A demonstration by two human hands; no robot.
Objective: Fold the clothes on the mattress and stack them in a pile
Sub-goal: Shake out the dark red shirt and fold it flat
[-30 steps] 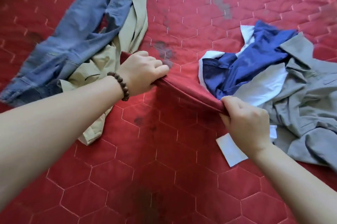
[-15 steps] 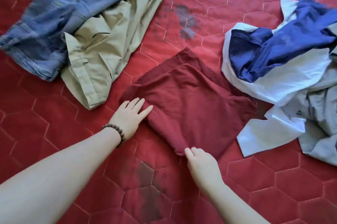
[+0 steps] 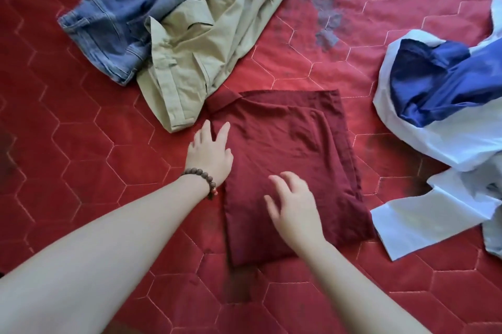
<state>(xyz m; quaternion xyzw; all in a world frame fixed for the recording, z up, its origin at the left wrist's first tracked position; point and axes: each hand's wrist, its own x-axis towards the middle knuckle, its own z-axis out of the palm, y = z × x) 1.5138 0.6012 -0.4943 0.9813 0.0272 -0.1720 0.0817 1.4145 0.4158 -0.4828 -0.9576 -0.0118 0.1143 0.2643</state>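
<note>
A folded dark red garment (image 3: 293, 149) lies flat in the middle of the red quilted mattress (image 3: 81, 159). My left hand (image 3: 210, 153), with a bead bracelet on the wrist, rests flat on the garment's left edge with straight fingers. Over the garment's near half hovers my right hand (image 3: 294, 204), fingers spread and loosely bent, holding nothing. Unfolded blue jeans (image 3: 127, 7) and a beige garment (image 3: 209, 43) lie at the far left. A blue and white garment (image 3: 440, 100) lies crumpled at the right.
A white sleeve or flap (image 3: 432, 219) of the right-hand heap reaches almost to the red garment's near right corner. Grey fabric (image 3: 495, 238) shows at the right edge. Dark stains mark the mattress (image 3: 326, 18) beyond the red garment.
Both hands gripped the raised red garment a second ago. It now lies folded flat, turned squarer to me, with the left hand on its edge and the right hand moved over it.
</note>
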